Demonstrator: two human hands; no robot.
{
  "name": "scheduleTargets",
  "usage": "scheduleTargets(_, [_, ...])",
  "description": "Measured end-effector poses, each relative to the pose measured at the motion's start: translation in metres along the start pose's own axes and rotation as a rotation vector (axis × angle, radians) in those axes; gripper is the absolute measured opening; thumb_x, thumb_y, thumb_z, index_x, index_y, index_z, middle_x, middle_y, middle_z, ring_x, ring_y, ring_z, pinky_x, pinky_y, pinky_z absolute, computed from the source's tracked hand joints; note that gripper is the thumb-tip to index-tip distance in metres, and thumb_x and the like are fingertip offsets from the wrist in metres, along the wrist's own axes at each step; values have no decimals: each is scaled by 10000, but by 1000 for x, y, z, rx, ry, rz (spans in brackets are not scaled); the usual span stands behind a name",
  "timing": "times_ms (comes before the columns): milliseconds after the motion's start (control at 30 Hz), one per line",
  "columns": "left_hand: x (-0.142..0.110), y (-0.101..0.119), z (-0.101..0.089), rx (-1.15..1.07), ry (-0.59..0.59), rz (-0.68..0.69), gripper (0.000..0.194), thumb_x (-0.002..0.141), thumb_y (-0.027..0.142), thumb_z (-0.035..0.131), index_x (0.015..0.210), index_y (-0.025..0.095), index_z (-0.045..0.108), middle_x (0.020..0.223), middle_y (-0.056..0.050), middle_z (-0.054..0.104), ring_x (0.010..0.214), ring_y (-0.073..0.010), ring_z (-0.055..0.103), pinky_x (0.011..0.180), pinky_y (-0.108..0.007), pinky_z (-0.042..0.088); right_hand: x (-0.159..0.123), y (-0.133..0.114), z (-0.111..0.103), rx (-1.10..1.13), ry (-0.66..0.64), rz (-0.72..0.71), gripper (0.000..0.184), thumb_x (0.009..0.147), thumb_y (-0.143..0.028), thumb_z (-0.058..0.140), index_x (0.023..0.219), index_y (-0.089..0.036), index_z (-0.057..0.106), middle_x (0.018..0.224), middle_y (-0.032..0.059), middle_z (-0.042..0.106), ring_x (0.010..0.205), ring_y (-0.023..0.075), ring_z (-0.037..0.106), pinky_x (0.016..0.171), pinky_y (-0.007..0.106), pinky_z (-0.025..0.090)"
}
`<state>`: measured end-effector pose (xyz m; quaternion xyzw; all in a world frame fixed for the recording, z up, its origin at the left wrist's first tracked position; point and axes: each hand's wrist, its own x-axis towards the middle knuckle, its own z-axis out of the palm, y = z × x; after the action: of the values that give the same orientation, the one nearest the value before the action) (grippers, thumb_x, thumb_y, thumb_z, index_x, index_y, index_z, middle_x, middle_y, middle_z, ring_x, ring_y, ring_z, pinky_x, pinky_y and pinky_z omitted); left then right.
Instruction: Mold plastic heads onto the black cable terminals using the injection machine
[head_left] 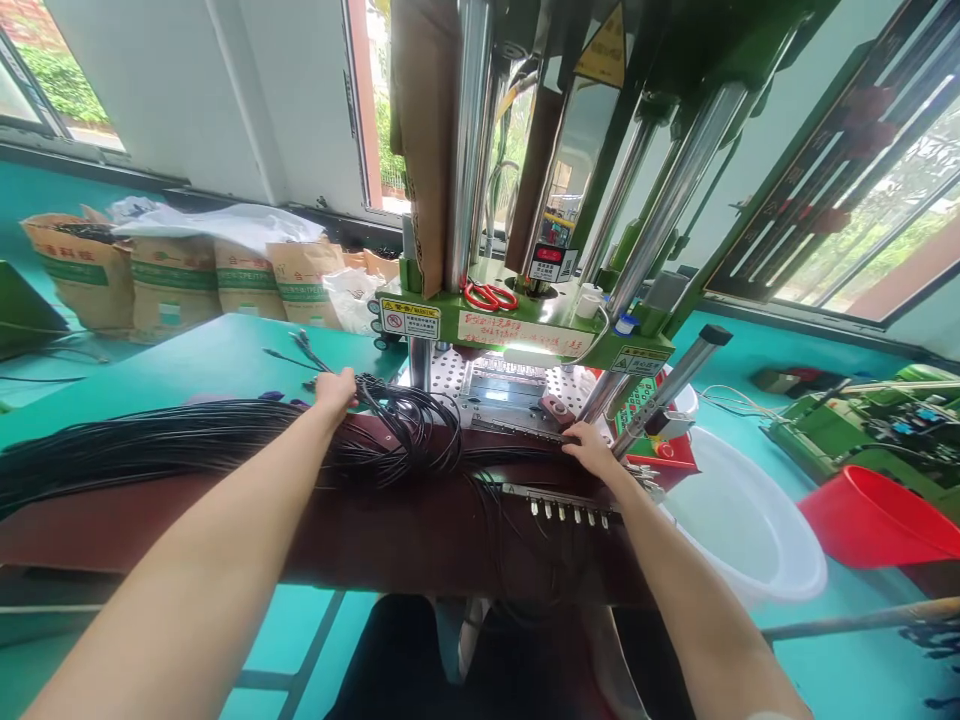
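Note:
My left hand [335, 392] is closed around black cables [405, 430] taken from a long bundle [150, 445] that lies across the dark red bench top [360, 530]. My right hand [590, 447] rests with curled fingers on the edge of the metal mould plate [510, 395] under the green press [517, 330]; whether it holds anything is hidden. A row of metal connectors [570, 512] on black cables lies on the bench just below my right wrist.
Red scissors [491, 294] lie on the press table. A white basin [750, 530] and a red bucket [877, 515] stand at the right. Brown paper sacks [172, 280] line the wall at the left. Another green machine [877, 425] sits far right.

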<state>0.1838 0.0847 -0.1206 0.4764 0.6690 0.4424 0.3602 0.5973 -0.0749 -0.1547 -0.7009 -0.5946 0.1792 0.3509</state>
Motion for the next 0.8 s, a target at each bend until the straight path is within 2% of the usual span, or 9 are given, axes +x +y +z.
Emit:
scheduleTargets(133, [9, 12, -1, 183, -48, -15, 341, 724, 369, 586, 498, 188, 406, 529, -79, 494, 727, -298, 567, 644, -377, 419, -14, -16, 12, -151, 34, -120, 211, 705, -91, 536, 877, -159, 639, 979, 88, 568, 1030, 251, 464, 964, 427, 305])
scheduleTargets(200, [-2, 22, -5, 221, -4, 125, 293, 733, 377, 571, 541, 186, 460, 660, -115, 562, 918, -328, 547, 788, -405, 400, -23, -29, 20, -223, -7, -269, 239, 794, -131, 486, 1001, -157, 604, 1037, 97, 556, 1040, 229, 469, 964, 384, 328])
scheduleTargets(267, [-28, 28, -7, 233, 9, 452, 216, 781, 367, 505, 664, 190, 543, 844, -119, 603, 1036, -293, 506, 911, -398, 344, -28, -43, 30, -289, -104, -433, 253, 852, -190, 465, 1082, -147, 562, 1076, 102, 550, 1030, 209, 488, 946, 346, 362])
scheduleTargets(300, [-46, 28, -6, 246, -60, 683, 199, 788, 367, 497, 742, 194, 583, 921, -115, 610, 1054, -274, 501, 947, -391, 321, -28, -50, 36, -319, -161, -494, 271, 865, -224, 472, 1114, -144, 542, 1100, 105, 545, 1033, 207, 490, 938, 339, 372])
scheduleTargets(400, [-96, 23, 7, 412, -528, 1216, 270, 766, 389, 560, 958, 211, 626, 1049, -85, 624, 1076, -241, 508, 998, -382, 280, -24, -68, 54, -432, -289, -576, 357, 853, -343, 531, 1149, -145, 512, 1091, 106, 548, 1017, 222, 497, 892, 346, 399])
scheduleTargets(433, [-107, 21, 14, 508, -617, 1350, 312, 782, 401, 547, 1020, 209, 610, 1111, -87, 609, 1109, -240, 493, 1009, -393, 262, -21, -72, 60, -483, -312, -585, 362, 847, -378, 539, 1122, -142, 524, 1048, 103, 561, 982, 225, 510, 860, 344, 411])
scheduleTargets(500, [-118, 18, 29, 706, -684, 1525, 341, 818, 431, 498, 1045, 196, 595, 1139, -94, 601, 1152, -249, 467, 1015, -420, 234, -17, -78, 68, -584, -345, -591, 331, 855, -418, 520, 1029, -139, 552, 949, 87, 581, 890, 219, 538, 778, 324, 426])
scheduleTargets(667, [-100, 27, 55, 955, -733, 1580, 357, 842, 474, 428, 847, 183, 635, 880, -81, 668, 984, -234, 566, 980, -429, 260, -15, -81, 70, -747, -394, -600, 338, 917, -455, 375, 877, -166, 545, 841, 53, 594, 775, 193, 571, 599, 261, 379])
scheduleTargets(800, [-89, 36, 55, 1007, -787, 1365, 436, 796, 532, 443, 680, 169, 655, 693, -111, 660, 732, -240, 609, 802, -380, 391, -17, -82, 66, -767, -451, -595, 351, 932, -453, 337, 842, -176, 534, 833, 40, 615, 762, 180, 589, 574, 249, 341])
